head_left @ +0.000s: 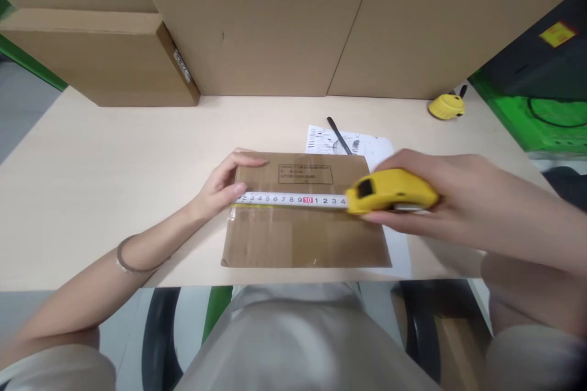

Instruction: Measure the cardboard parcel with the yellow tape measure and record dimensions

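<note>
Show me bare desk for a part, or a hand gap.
Widest: desk's left side, between the back-left carton and left forearm. Smaller: the strip between the tall boxes and small box, left of the pen; also between the spare tape measure and right hand. Crowded: center, around small box, paper and pen.

A slim metallic bangle [140,256], a loose pale grey top [293,342] with plain, unmarked-looking sleeves [59,368]
</note>
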Demonstrator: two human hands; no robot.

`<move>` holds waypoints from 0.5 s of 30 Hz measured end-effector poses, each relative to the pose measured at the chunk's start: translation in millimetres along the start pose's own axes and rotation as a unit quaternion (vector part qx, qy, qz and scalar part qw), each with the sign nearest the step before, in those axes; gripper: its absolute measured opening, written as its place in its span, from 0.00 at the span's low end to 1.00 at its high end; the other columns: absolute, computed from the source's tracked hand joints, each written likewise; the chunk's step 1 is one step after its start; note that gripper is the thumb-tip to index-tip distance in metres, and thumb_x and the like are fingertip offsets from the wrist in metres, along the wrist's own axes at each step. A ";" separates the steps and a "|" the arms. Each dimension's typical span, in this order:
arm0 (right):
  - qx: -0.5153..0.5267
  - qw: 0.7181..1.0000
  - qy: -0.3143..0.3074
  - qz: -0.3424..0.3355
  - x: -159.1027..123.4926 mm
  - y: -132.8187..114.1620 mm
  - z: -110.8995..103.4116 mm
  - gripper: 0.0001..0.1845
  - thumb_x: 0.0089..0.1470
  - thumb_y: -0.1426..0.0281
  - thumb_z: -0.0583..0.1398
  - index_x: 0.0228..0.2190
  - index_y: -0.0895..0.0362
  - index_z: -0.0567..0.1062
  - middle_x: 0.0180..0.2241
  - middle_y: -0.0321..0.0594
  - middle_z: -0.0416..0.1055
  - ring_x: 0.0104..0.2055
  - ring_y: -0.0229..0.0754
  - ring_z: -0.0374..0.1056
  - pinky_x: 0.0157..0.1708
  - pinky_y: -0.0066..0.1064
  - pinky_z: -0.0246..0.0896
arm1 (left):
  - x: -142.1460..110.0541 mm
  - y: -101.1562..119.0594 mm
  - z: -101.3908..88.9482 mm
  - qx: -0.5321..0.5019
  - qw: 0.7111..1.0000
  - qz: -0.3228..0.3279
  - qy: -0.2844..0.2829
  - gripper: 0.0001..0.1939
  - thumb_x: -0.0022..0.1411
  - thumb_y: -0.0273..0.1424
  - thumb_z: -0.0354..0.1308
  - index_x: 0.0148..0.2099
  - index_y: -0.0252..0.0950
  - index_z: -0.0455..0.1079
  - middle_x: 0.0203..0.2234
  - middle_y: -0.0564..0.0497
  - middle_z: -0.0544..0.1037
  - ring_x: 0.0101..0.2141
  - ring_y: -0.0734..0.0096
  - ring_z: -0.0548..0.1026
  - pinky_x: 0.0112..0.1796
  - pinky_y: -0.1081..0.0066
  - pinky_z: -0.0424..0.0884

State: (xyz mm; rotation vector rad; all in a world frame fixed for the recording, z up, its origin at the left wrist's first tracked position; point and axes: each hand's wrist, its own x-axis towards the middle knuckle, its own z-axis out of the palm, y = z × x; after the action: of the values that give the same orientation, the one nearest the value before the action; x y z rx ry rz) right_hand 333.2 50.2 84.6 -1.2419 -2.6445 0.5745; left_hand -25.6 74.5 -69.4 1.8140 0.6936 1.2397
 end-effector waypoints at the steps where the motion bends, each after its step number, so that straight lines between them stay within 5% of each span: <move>1: -0.007 1.000 -0.020 -0.015 15.5 -8.8 6.4 0.18 0.62 0.50 0.63 0.42 0.51 0.74 0.30 0.37 0.78 0.25 0.42 0.69 0.23 0.33 0.55 | -0.1 -0.6 1.6 -0.003 1.000 -0.002 0.004 0.24 0.65 0.51 0.63 0.56 0.44 0.78 0.48 0.44 0.80 0.51 0.55 0.78 0.54 0.56 0.74; 8: 0.017 0.967 -0.015 -0.255 108.7 -60.5 49.2 0.21 0.64 0.67 0.60 0.58 0.51 0.72 0.56 0.40 0.76 0.46 0.44 0.74 0.35 0.32 0.54 | 9.7 8.0 11.1 -0.063 0.993 -0.073 0.074 0.37 0.72 0.62 0.42 0.49 0.35 0.77 0.41 0.43 0.82 0.46 0.52 0.81 0.49 0.52 0.78; 11: 0.065 0.959 -0.016 -0.276 107.2 -52.2 31.2 0.16 0.59 0.69 0.61 0.49 0.51 0.74 0.51 0.37 0.77 0.48 0.44 0.73 0.42 0.33 0.60 | 3.6 56.4 7.6 0.026 0.993 -0.059 0.097 0.30 0.75 0.54 0.47 0.53 0.36 0.79 0.53 0.43 0.81 0.58 0.48 0.75 0.61 0.49 0.72; 13: 0.104 0.954 -0.025 -0.282 92.7 -37.6 12.4 0.14 0.55 0.71 0.63 0.45 0.51 0.72 0.48 0.36 0.78 0.47 0.44 0.73 0.44 0.34 0.63 | -13.2 100.9 16.0 0.277 0.952 -0.050 0.123 0.21 0.75 0.38 0.53 0.66 0.42 0.73 0.64 0.47 0.75 0.65 0.50 0.70 0.69 0.48 0.63; 15: 0.133 0.949 -0.050 -0.280 72.8 -22.7 -2.5 0.17 0.52 0.72 0.66 0.43 0.50 0.70 0.45 0.35 0.78 0.44 0.43 0.73 0.42 0.33 0.66 | -36.1 137.6 37.6 0.387 0.918 0.008 0.083 0.32 0.67 0.28 0.57 0.73 0.43 0.65 0.66 0.46 0.73 0.65 0.50 0.71 0.64 0.51 0.74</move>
State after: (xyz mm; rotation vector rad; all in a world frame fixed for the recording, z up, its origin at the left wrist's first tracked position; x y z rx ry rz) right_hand 271.3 93.7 95.1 -0.3653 -2.6980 0.8621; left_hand -4.3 -37.3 23.8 2.3464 1.4190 1.2291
